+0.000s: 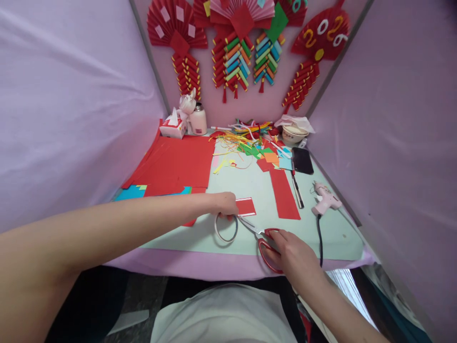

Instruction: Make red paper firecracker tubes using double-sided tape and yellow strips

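On pale mat — left hand (pixel 224 204) fingers pinch red card (pixel 245 206) | right hand (pixel 291 252) grips steel scissors (pixel 262 238)

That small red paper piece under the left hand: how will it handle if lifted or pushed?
Probably floppy: the small red paper piece lies thin and flat on the table, like the big red sheets. Likely very light, so it should slide easily once the left hand lets go. Likely neither rolls nor tips, but may crease or tear. The right hand holds the scissors beside it.

Bare forearms, no sleeves in view; a white top (pixel 224 314) covers the torso.
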A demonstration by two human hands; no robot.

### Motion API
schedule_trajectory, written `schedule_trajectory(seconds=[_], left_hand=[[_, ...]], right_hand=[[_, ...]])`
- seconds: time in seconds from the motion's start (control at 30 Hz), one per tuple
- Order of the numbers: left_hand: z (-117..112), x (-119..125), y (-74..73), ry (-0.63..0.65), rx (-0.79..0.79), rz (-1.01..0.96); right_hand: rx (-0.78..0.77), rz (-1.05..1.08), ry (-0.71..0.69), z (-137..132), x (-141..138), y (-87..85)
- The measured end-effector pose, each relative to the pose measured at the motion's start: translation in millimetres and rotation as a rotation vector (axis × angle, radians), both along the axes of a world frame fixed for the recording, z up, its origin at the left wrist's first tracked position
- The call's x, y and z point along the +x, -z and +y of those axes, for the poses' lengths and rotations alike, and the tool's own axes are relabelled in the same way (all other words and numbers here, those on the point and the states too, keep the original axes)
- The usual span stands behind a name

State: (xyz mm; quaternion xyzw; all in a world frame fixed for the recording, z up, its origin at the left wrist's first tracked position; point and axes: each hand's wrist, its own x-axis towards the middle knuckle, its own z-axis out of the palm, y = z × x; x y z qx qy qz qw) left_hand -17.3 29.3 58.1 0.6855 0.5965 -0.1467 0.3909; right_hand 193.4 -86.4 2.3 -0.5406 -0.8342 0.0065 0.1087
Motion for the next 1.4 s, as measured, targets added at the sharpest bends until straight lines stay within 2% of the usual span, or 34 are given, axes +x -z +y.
schedule_trajectory(seconds=[0.2, 0.37, 0.6, 0.77, 0.83, 0.93, 1.07, 1.23, 1.33, 1.4], left_hand=[[4.5, -2.6, 3.8, 0.041, -0.015, -0.053], [5.9, -4.4, 6.3, 0.036, -0.004, -0.097], [6.5, -6.5, 3.3, -0.022, -0.02, -0.066], [15.7, -16.9, -0.3, -0.132, -0.079, -0.124], [20.9, -22.0, -3.2, -0.201, -0.104, -0.183], [25.5, -25.1, -5.7, -0.294, -0.208, -0.389], [24.5, -21.2, 0.3, -0.33, -0.345, -0.595], [23.6, -21.8, 12.9, -0.365, -0.38, -0.652], [23.6, -30.2, 14.9, -0.381, -0.374, -0.742], [21.7, -38.7, 13.2, -0.417, -0.364, -0.847]], right_hand=[[-0.012, 0.005, 0.006, 0.3, -2.2, 1.8], [0.043, -0.044, 0.026, -0.8, -1.1, 9.5], [0.084, -0.069, 0.009, -0.3, 0.8, 14.0], [0.044, -0.077, 0.012, -1.3, 1.0, 9.6], [0.033, -0.08, 0.012, -1.6, 0.9, 7.6], [0.001, -0.071, 0.01, -1.2, 0.3, 4.2], [-0.004, -0.052, 0.01, 0.3, -1.3, 1.5], [-0.092, 0.026, -0.041, -2.9, -0.7, -4.6], [-0.186, 0.122, -0.084, -5.5, 8.3, -12.4], [-0.175, 0.168, -0.054, -1.6, 17.9, -17.6]])
